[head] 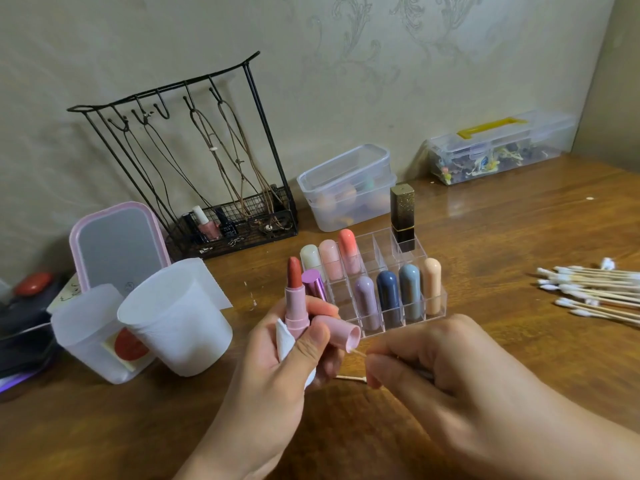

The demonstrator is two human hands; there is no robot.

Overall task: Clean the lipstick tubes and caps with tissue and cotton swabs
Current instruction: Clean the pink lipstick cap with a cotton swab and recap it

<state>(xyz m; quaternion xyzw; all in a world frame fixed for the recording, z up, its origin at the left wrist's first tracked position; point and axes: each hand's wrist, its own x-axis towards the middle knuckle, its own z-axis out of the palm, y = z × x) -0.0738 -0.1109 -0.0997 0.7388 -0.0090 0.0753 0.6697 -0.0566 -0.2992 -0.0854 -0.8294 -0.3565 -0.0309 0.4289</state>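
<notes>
My left hand (pixel 277 362) grips an open pink lipstick tube (pixel 295 306) with its red stick up, plus its pink cap (pixel 341 332) lying sideways, mouth to the right, and a folded white tissue (pixel 284 341). My right hand (pixel 443 362) pinches a cotton swab (pixel 358 352) whose tip is inside the cap's mouth. A clear acrylic organiser (pixel 438 306) behind the hands holds several capped lipsticks, among them a tall black-and-gold one (pixel 402 216) and a purple metallic one (pixel 314 287).
A pile of cotton swabs (pixel 595 292) lies at the right on the wooden table. Another swab (pixel 349 378) lies under my hands. Two frosted cups (pixel 176 327) and a pink mirror (pixel 117 244) stand at the left. A wire rack (pixel 207 174) and clear boxes (pixel 346 188) line the wall.
</notes>
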